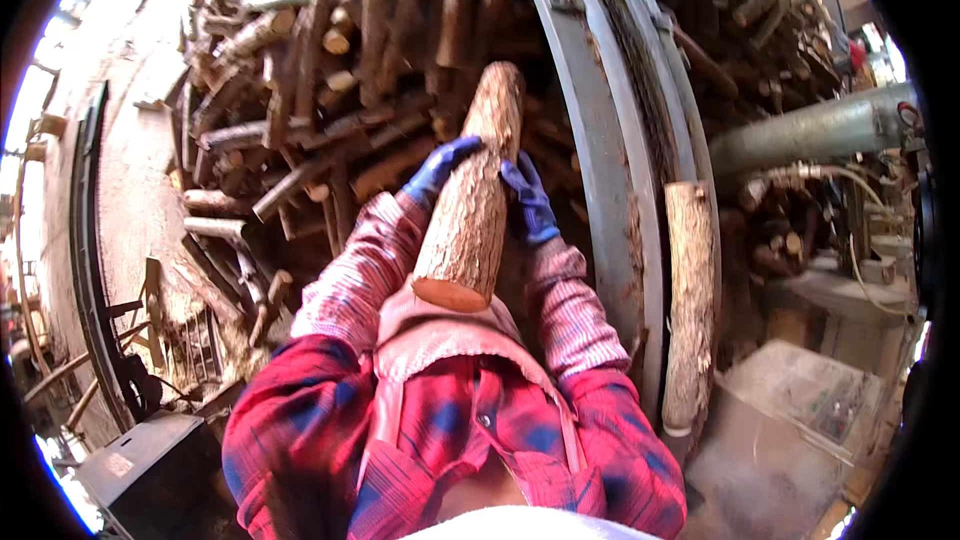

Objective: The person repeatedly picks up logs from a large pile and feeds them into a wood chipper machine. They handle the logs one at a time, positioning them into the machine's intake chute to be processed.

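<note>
A thick, rough-barked log is held up in front of my chest, its cut end toward me and its far end pointing ahead over the woodpile. My left hand, in a blue glove, grips its left side near the middle. On the opposite side my right hand, also blue-gloved, is pressed against the bark, fingers wrapped partly under it. The undersides of both hands are hidden by the log. To my right, a second log lies lengthwise along the edge of a grey metal conveyor trough.
A large heap of cut logs spreads ahead and to the left, with more logs beyond the trough. A thick grey cylinder juts in at right, above a dusty metal box. A dark cabinet stands at lower left.
</note>
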`<state>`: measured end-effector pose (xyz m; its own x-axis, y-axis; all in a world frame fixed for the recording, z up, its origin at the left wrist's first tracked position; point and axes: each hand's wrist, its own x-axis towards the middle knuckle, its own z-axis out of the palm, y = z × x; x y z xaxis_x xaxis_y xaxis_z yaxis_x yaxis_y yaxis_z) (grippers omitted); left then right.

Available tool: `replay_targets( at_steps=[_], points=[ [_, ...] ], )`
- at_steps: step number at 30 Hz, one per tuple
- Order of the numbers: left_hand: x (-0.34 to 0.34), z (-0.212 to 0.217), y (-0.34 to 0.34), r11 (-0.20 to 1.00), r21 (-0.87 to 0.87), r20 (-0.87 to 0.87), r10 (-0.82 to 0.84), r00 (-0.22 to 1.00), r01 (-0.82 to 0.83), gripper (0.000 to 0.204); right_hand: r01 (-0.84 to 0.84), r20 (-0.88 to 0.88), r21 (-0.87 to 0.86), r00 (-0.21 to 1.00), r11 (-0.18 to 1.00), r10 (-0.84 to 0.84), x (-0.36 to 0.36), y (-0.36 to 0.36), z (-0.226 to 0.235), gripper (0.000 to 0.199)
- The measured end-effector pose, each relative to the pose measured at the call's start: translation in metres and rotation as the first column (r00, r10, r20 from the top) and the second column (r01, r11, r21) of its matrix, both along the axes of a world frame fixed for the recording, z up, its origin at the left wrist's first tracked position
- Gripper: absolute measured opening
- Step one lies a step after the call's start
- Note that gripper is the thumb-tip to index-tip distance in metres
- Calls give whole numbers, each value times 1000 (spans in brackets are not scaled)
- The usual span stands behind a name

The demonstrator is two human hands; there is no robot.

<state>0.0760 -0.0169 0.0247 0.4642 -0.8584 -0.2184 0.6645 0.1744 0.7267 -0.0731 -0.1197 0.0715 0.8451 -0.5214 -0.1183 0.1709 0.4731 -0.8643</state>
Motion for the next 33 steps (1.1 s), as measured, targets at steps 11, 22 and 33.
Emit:
replay_targets(
  at_steps=[11,22,33],
  points=[
    [-51,157,-40,919,-10,493,348,797,-395,90,5,-1,-310,1000,951,-6,-31,-5,121,121],
    [-58,266,-136,969,-235,775,138,617,77,77,26,-211,-665,952,746,-222,-119,-221,231,76],
    [-24,-7,106,786,605,255,-39,966,-128,79,-441,-607,-786,686,434,-401,-183,-264,121,96]
  ],
)
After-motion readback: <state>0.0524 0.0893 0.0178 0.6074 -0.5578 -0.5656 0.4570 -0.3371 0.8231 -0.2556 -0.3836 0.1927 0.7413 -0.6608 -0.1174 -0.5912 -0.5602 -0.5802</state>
